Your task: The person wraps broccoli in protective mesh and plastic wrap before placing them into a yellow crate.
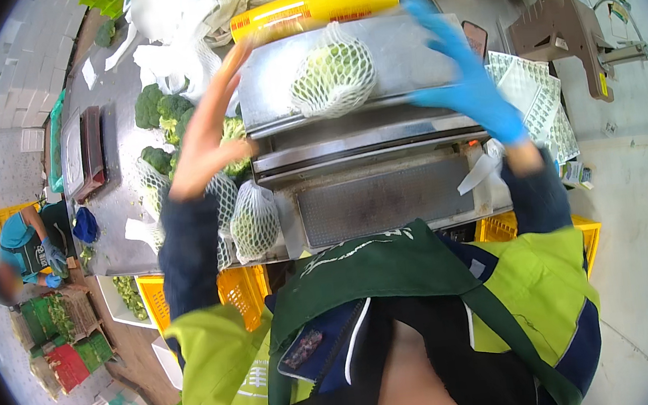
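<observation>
A pale green vegetable in a white foam net [334, 77] lies on the steel top of a wrapping machine [397, 54]. My bare left hand [213, 119] is raised at the machine's left edge, fingers apart, beside loose broccoli heads [157, 107]. On the right, my right hand [463, 73], in a blue glove, hovers over the machine's right side with its fingers spread. Neither hand touches the netted vegetable. Behind it lies a yellow roll of cling film [315, 8]. More netted heads [254, 220] sit near my left forearm. Both hands are slightly blurred.
A dark heating plate [387, 202] lies at the machine's front. Printed label sheets [535, 97] and a phone [474, 39] are at the right, near a brown clamp-like device [565, 39]. A scale [83, 154] stands left. A co-worker [26, 245] is at the far left, beside crates.
</observation>
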A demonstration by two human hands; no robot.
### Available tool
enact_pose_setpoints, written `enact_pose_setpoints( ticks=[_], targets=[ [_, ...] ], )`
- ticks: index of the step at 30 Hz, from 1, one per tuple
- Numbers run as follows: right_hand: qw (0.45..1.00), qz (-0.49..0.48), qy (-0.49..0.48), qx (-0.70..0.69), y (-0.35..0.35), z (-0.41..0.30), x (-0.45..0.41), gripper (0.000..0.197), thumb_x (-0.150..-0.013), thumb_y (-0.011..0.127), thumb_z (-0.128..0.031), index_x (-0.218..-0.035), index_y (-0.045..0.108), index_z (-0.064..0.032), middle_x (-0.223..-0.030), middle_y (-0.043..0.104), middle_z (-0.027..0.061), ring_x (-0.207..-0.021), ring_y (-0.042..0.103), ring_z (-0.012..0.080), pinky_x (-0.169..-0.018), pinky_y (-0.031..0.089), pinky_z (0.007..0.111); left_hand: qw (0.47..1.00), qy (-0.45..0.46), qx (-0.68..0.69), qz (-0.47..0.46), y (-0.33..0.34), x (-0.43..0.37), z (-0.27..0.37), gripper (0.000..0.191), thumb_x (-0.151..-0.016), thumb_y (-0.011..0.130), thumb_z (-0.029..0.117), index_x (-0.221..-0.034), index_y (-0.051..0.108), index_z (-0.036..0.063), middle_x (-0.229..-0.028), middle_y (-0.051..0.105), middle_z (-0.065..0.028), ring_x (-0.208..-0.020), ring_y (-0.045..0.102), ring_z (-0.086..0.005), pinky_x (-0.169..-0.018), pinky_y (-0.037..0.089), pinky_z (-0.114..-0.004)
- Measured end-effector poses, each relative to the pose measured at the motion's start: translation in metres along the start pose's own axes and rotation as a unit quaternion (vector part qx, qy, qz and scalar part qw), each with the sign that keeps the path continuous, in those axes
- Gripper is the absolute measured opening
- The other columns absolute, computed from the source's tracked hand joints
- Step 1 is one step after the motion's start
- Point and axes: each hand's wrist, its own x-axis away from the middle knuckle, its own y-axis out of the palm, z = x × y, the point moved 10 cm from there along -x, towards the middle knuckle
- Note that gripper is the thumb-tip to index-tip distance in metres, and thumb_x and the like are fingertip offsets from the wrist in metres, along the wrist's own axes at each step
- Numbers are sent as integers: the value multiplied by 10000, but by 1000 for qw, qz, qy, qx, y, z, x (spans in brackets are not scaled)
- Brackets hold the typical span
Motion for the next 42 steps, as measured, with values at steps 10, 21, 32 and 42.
enact_pose_setpoints(
  ticks=[10, 21, 32, 42],
  targets=[
    [934, -112, 328, -86, 89, 120, 15, 772, -766, 793, -440, -1331, 526, 15, -1159, 675, 164, -1088, 637, 225, -971, 473, 325, 946, -278, 101, -135, 63, -4, -170, 583, -706, 866, 234, -1155, 629, -51, -1067, 693, -86, -945, 612, -135, -903, 477, -293],
    [842, 17, 429, -327, 136, 99, 239, 190, -937, 621, -112, -1016, 702, 40, -891, 690, 85, -788, 669, 147, -717, 572, 273, 685, -618, 368, -117, 160, 217, -186, 568, -984, 533, 435, -1366, 448, 24, -1272, 581, -122, -1121, 601, -218, -919, 537, -383],
    [943, 4, 245, 224, 131, 134, 198, 206, -904, 572, -99, -1084, 649, -34, -754, 683, 110, -675, 660, 256, -597, 519, 374, 880, -412, -228, 67, 86, 208, -156, 270, -941, 634, 224, -808, 670, -8, -596, 650, -66, -524, 627, -127, -509, 512, -282],
    [932, -272, -152, 187, 184, -72, 208, 231, -849, 627, -192, -1069, 597, -128, -739, 639, 99, -593, 619, 317, -505, 486, 391, 721, -451, 527, -18, 211, 276, -149, 368, -967, 576, 211, -1250, 558, -25, -1225, 627, -118, -1065, 637, -203, -946, 516, -331]
  ],
)
